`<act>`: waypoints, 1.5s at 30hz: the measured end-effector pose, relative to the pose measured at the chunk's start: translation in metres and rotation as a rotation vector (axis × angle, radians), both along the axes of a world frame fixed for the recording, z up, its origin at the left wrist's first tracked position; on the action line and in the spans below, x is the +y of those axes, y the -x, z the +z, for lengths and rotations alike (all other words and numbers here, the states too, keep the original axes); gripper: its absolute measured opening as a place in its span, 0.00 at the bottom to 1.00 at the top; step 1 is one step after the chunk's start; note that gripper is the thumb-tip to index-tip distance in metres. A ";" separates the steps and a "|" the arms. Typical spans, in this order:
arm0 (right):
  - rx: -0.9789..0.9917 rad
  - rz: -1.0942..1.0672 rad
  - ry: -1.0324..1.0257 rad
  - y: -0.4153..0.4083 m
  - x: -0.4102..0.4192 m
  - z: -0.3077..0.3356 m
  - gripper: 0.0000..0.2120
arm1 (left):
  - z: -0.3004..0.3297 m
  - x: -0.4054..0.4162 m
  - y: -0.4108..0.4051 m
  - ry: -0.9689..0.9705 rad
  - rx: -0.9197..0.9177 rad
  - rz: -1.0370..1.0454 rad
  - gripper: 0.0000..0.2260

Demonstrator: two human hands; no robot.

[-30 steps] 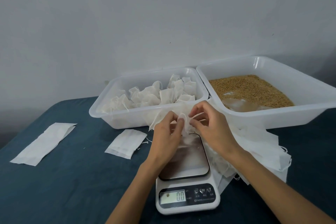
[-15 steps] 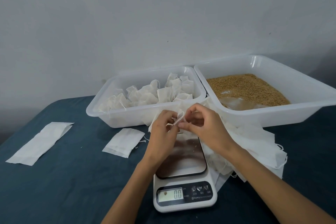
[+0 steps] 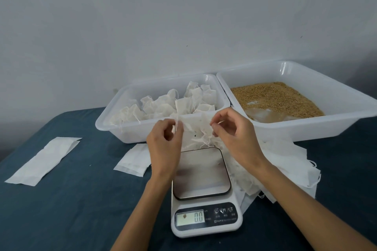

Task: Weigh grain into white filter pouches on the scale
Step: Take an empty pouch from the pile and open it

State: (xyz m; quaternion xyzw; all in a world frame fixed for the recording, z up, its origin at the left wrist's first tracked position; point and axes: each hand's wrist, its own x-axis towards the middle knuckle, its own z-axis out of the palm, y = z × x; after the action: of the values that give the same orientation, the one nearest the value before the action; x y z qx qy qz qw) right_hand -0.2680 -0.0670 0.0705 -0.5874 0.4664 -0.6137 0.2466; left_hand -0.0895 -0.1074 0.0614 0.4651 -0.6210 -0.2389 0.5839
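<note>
Both hands, left hand point(image 3: 163, 146) and right hand point(image 3: 234, 134), pinch one pouch point(image 3: 193, 126) above the scale point(image 3: 204, 189); we should spread its mouth wide

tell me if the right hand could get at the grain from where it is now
Probably yes. The right hand pinches a pouch just in front of the open tray's rim, and nothing covers the grain, though it would need to let go first.

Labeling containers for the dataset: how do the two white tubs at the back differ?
The left tub holds filled white pouches with loose strings; the right tub holds loose brown grain, with part of its floor showing bare. The right tub looks larger and sits angled; the left tub sits squarer to the camera. Both are translucent white plastic, side by side on the blue cloth.
</note>
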 end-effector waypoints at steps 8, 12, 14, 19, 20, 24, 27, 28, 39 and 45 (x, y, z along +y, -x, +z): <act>-0.001 0.209 -0.055 -0.009 0.006 -0.001 0.08 | -0.002 0.005 0.008 -0.098 0.081 -0.396 0.03; -0.038 0.189 -0.055 -0.008 0.003 -0.003 0.10 | -0.002 0.007 0.008 -0.102 0.098 -0.465 0.04; -0.043 0.145 -0.063 -0.006 0.001 -0.004 0.10 | 0.000 0.007 0.010 -0.125 0.127 -0.482 0.07; 0.256 0.024 0.104 -0.004 -0.003 -0.009 0.11 | -0.002 0.008 0.010 -0.147 0.202 -0.387 0.09; 0.357 0.005 0.147 -0.005 -0.003 -0.011 0.11 | -0.002 0.008 0.010 -0.143 0.215 -0.376 0.09; 0.443 -0.056 0.139 -0.007 -0.002 -0.014 0.10 | -0.002 0.012 0.014 -0.114 0.193 -0.412 0.05; 0.109 0.079 -0.034 -0.007 -0.001 -0.006 0.11 | 0.002 0.016 0.015 -0.114 0.166 -0.518 0.06; -0.023 0.135 -0.074 -0.005 -0.001 -0.002 0.11 | 0.003 0.016 0.014 -0.119 0.167 -0.536 0.06; -0.092 0.055 -0.095 0.003 -0.005 -0.002 0.07 | 0.010 0.006 -0.002 -0.332 0.380 -0.474 0.22; -0.061 0.014 -0.022 0.002 -0.002 -0.003 0.10 | 0.004 0.007 0.001 -0.197 0.280 -0.376 0.15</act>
State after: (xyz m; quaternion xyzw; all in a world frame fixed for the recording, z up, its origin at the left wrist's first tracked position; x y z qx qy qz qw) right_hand -0.2697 -0.0695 0.0674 -0.5690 0.4610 -0.6245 0.2715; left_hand -0.0910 -0.1009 0.0656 0.3584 -0.5835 -0.4649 0.5612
